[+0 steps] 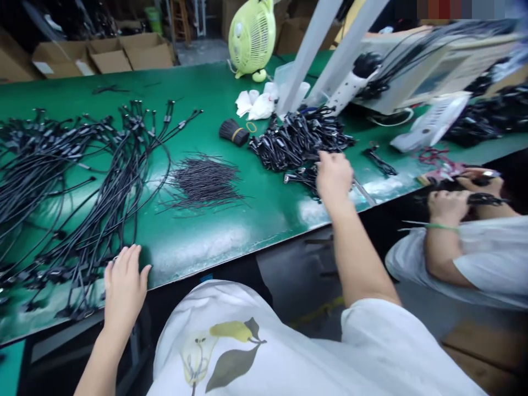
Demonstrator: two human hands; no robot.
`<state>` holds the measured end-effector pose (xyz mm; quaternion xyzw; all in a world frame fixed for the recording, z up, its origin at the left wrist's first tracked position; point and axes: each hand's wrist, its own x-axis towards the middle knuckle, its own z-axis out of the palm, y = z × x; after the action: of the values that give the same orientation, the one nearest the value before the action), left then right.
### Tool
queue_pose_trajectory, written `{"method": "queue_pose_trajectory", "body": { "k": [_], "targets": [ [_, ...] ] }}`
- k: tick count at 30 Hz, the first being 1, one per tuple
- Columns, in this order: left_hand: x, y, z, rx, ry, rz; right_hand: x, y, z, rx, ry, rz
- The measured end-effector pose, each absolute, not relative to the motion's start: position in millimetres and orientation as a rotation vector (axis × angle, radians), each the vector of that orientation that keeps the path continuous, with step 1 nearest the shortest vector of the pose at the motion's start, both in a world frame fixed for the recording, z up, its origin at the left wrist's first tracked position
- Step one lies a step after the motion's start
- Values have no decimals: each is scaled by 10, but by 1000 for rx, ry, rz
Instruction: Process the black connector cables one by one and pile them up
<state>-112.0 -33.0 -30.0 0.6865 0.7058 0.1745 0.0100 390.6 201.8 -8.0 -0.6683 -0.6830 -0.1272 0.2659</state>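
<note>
The left hand point(124, 291) is laid open at about 7 o'clock, at the near edge of the green-topped table point(214, 242), just beside the ends of the laid-out black cable harnesses point(82, 181); nothing is seen to be gripped by it. The right hand point(335, 177) is well apart from the left, at about 12 o'clock from the view's centre, and is pressed down at the near side of a tangled heap of black cables point(299, 140). Whether a cable is clamped there cannot be told, since the fingertips are hidden by the back of the hand.

In a heap this tangled, a single cable is best freed by its end and drawn out slowly, so that neighbouring strands are not dragged along. A fan of thin black wires point(204, 181) lies at about 11 o'clock, and a banded black bundle point(233, 132) lies just beyond it; both could be disturbed by a wide sweep of the arm.

Open green surface is left between the wires and the near edge. Room is tight at about 2 o'clock, where a white power strip point(350, 88) and a beige monitor point(412, 71) stand. At about 3 o'clock, a co-worker's hands point(447, 206) work a black cable close to the table edge.
</note>
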Motion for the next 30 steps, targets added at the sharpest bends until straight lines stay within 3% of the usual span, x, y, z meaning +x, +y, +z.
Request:
{"method": "queue_pose_trajectory", "body": {
  "k": [6,11,20,25,30],
  "targets": [
    [-1422,-369,-232,2000,2306,552,4441,2214,-399,-1592,-1891,-283],
    [-1703,-249,97,1859,2312,599,4142,2097,-299,-1651,-1991,-267],
    [-1703,673,27,2212,2263,24,1686,1768,146,-931,-2563,362],
    [-1732,458,342,2298,1984,312,340,1653,243,-662,-2792,276],
    [-2139,75,505,1961,1985,484,-189,2308,724,-960,-2813,161]
  ]
}}
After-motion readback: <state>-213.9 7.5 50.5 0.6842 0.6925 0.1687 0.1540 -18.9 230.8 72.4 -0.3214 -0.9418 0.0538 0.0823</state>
